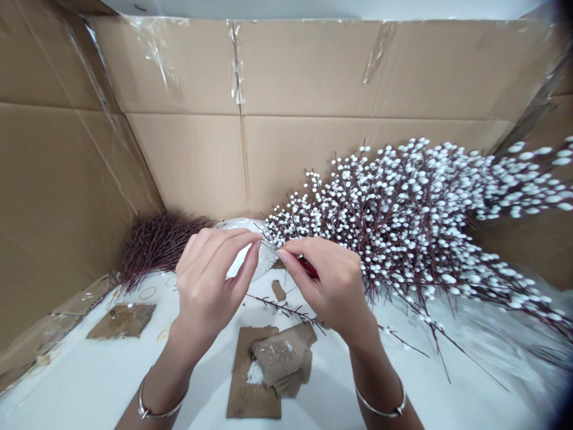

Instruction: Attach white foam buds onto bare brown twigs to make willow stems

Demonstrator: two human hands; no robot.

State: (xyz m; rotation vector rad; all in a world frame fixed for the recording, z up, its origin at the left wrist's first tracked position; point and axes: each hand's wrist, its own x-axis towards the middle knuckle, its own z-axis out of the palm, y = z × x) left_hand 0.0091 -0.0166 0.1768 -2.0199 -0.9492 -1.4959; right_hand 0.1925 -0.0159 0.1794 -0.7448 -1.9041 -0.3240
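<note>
My left hand (210, 280) and my right hand (329, 283) meet at chest height above a white table (89, 382). Both are pinched together on a thin twig (270, 243) between their fingertips. My right hand also holds a small red thing (308, 267) whose shape I cannot make out. Just behind the fingers lies a clear plastic bag (242, 230). A big pile of dark branches with white buds (412, 221) spreads to the right of my right hand. A bundle of bare dark twigs (156, 242) lies to the left, behind my left hand.
Cardboard walls (192, 149) enclose the table on the left, back and right. Torn cardboard pieces (268, 364) with white crumbs lie below my hands, another scrap (122, 319) at the left. A loose budded twig (290, 310) lies on the table. Clear plastic sheeting (501, 340) covers the right side.
</note>
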